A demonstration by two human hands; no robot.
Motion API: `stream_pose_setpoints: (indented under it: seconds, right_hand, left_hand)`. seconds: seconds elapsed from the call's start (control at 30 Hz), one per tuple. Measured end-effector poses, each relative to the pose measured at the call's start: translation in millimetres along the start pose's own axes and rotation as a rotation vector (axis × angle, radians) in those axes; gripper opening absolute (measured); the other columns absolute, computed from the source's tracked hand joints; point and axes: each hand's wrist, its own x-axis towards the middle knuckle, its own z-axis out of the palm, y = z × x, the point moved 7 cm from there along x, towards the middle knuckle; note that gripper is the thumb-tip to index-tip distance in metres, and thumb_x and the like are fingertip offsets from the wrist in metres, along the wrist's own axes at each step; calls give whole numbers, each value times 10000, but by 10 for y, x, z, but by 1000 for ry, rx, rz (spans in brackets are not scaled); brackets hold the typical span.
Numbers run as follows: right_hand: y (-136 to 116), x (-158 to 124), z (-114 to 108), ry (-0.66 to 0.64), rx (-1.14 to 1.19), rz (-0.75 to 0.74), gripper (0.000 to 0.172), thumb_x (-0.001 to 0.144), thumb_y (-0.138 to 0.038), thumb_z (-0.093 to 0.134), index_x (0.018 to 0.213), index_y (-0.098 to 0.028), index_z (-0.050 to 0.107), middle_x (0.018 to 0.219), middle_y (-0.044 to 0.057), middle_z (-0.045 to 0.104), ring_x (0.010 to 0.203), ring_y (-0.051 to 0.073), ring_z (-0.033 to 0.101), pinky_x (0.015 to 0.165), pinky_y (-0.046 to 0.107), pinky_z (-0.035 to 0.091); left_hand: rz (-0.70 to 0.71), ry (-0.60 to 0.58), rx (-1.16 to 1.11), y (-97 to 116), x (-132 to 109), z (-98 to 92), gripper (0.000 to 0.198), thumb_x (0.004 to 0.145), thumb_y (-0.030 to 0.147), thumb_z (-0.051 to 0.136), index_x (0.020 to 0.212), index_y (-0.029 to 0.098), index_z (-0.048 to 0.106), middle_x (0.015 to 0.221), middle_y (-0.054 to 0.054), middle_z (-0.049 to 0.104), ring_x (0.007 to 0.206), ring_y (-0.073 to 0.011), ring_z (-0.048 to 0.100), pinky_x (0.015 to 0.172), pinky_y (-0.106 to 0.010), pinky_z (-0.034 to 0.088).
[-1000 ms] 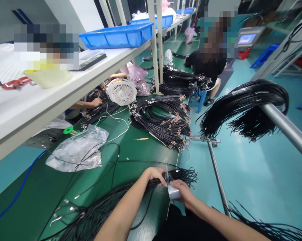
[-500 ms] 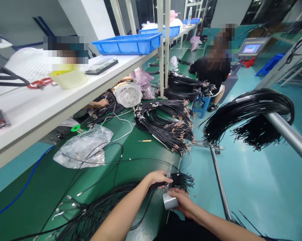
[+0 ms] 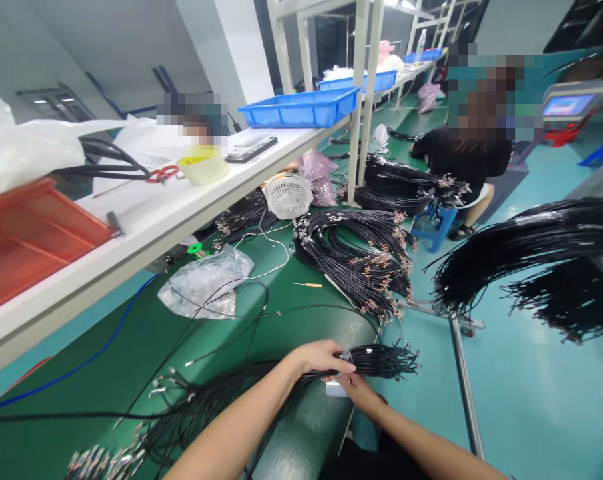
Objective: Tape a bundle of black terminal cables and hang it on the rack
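Note:
My left hand is closed over a bundle of black cables near the front edge of the green belt. The cables run back to the lower left, where their metal ends fan out. My right hand sits just under the bundle, fingers curled around a roll of clear tape that is mostly hidden. A bit of clear tape shows on the bundle between the two hands.
Coiled black cable bundles lie further along the belt, with a small white fan and a clear plastic bag. More cables hang over a rail at right. A white shelf carries a blue tray. A person in black sits ahead.
The view has swung left and up. My right hand has tucked closer beneath the bundle, so the tape roll is now mostly hidden. My left hand keeps its grip on the cables.

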Motion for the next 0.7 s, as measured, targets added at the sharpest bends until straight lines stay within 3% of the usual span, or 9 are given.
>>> stream_pose_setpoints:
  seconds: [0.1, 0.27, 0.47, 0.63, 0.7]
  right_hand:
    - [-88, -37, 62, -146, -213, -114, 339, 770, -411, 497, 947, -184, 676, 1067, 76, 635, 1057, 273, 514, 994, 419, 295]
    - [-158, -157, 51, -259, -541, -179, 536, 636, -265, 626, 1160, -185, 550, 1213, 96, 544, 1140, 303, 445, 1008, 473, 276]
    - [-340, -183, 26, -222, -859, -126, 492, 665, -78, 575, 1153, -132, 538, 1190, 136, 548, 1118, 283, 472, 991, 426, 326]
    - [-402, -45, 72, -140, -1068, -43, 360, 771, -149, 590, 1122, -98, 527, 1169, 142, 542, 1110, 267, 476, 967, 501, 319]
    - [-404, -3, 117, -141, -1094, -30, 335, 744, -150, 621, 1068, -87, 566, 1113, 152, 579, 1080, 278, 502, 957, 489, 336]
  left_hand:
    - [1, 34, -14, -12, 24, -6, 472, 508, 538, 711, 666, 113, 579, 464, 43, 492, 406, -84, 440, 407, -211, 365]
    - [-8, 44, -49, -14, 34, -11, 490, 466, 548, 725, 639, 121, 560, 418, 52, 469, 369, -79, 407, 373, -207, 346]
    - [1, 28, -85, 28, -51, -76, 477, 489, 532, 727, 659, 116, 567, 431, 44, 481, 377, -79, 420, 382, -210, 350]
    - [32, 27, -97, 18, -38, -126, 456, 508, 526, 724, 649, 126, 554, 452, 45, 484, 392, -74, 423, 393, -207, 351]
    - [34, 35, -89, -11, -6, -137, 461, 500, 532, 724, 631, 129, 545, 443, 47, 478, 383, -75, 416, 386, -209, 344]
